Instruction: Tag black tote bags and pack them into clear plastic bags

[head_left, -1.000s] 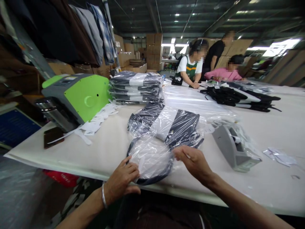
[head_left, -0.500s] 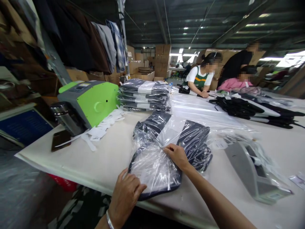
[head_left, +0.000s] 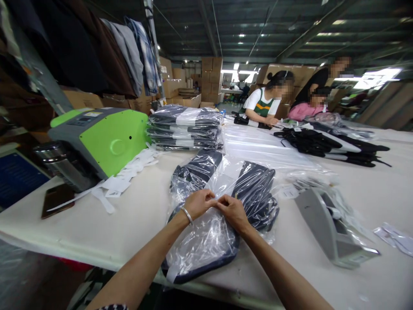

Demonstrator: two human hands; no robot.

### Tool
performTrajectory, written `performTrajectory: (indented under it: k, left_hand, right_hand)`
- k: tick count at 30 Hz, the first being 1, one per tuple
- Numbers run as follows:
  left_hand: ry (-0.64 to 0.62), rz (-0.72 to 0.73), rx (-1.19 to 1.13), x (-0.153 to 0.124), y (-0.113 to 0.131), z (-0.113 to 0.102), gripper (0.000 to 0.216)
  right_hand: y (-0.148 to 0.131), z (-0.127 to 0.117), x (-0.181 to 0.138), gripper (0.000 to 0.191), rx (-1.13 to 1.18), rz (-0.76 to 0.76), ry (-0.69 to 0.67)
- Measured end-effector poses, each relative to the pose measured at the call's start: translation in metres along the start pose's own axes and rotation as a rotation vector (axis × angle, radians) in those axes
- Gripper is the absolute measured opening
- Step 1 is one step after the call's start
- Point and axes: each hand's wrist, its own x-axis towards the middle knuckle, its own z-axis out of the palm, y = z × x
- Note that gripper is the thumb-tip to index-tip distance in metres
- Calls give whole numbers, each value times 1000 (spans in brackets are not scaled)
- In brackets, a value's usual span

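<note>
A clear plastic bag (head_left: 203, 247) lies in front of me with dark, folded fabric goods (head_left: 254, 183) inside. A pale paper band (head_left: 225, 178) shows through the film between the dark parts. Over the bag's middle, my left hand (head_left: 200, 203) pinches the film. My right hand (head_left: 232, 211) pinches it right beside, and the fingertips of both hands meet. The exact fold between the fingers is hidden. Near me, the dark rounded edge of the goods reaches close to the table's front edge.
Behind the bag stands a stack of bagged goods (head_left: 187, 129). On the left are a green-grey machine (head_left: 112, 140), a thermos (head_left: 63, 163), a phone (head_left: 58, 200) and white labels (head_left: 118, 185). A grey tape dispenser (head_left: 332, 228) sits right. Clear bags (head_left: 261, 144) and co-workers (head_left: 263, 105) are farther back.
My left hand has moved from the bag's near left edge up to its middle, joining my right hand, and has closed on the film. The view has turned slightly right.
</note>
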Motion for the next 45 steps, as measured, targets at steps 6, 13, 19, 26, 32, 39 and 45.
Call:
performTrajectory:
  k: [6, 13, 19, 26, 32, 39, 45]
  left_hand:
    - [-30, 2, 39, 6, -3, 2, 11]
    - [2, 78, 222, 5, 6, 3, 10]
    - [97, 164, 435, -1, 1, 0, 8]
    - [159, 186, 474, 5, -12, 10, 2]
    - [186, 156, 396, 8, -23, 17, 7]
    - [220, 106, 310, 11, -28, 19, 10]
    - [234, 134, 250, 9, -25, 20, 9]
  right_hand:
    - [6, 2, 2, 26, 34, 2, -19]
    - [5, 3, 2, 22, 31, -15, -22]
    - [-4, -29, 2, 7, -63, 22, -185]
    - [9, -51, -8, 8, -271, 152, -123]
    - [6, -52, -11, 17, -466, 204, -88]
    - [0, -65, -28, 12, -500, 49, -66]
    - [15, -177, -97, 31, -410, -10, 415]
